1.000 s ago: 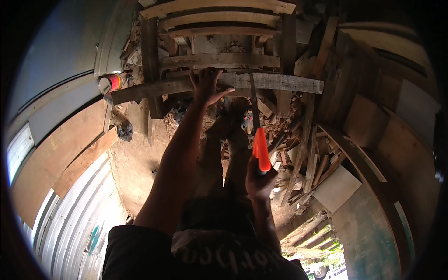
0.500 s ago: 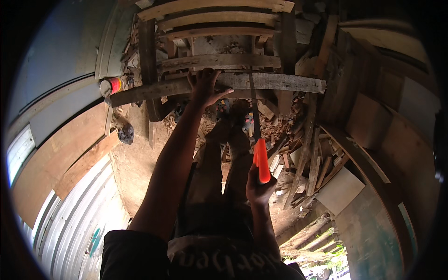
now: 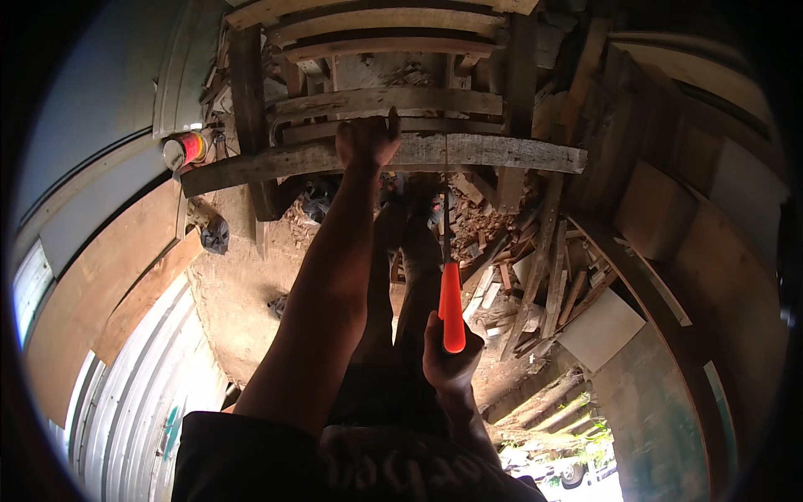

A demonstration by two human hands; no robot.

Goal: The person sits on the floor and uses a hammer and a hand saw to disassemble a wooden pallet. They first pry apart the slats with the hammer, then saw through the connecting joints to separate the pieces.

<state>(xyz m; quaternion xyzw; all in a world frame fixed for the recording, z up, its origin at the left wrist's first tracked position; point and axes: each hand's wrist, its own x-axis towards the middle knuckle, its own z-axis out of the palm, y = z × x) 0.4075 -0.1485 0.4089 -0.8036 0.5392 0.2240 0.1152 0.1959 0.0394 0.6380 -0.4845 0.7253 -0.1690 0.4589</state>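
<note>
A long, weathered wooden plank [image 3: 510, 151] lies crosswise in front of me, supported by dark upright timbers. My left hand [image 3: 366, 142] is on its middle, fingers curled over the far edge and pressing on it. In my right hand [image 3: 452, 360] is a handsaw [image 3: 452, 301], its orange handle toward me. The narrow dark blade runs away from my body up to the plank's near edge. A thin dark line crosses the plank just there, to the right of my left hand. How deep the blade sits in the wood cannot be made out.
Wooden slats [image 3: 389, 46] form a frame beyond the plank. A red-and-yellow can [image 3: 186, 151] is near its left end. Offcuts [image 3: 556, 289] and wood chips litter the floor at right. Sheet panels [image 3: 117, 276] lean on the left, with corrugated metal [image 3: 134, 393] closer by.
My right hand has pulled the saw back toward me and slightly left. My left hand's fingers, spread on the plank before, are now closed tighter over it.
</note>
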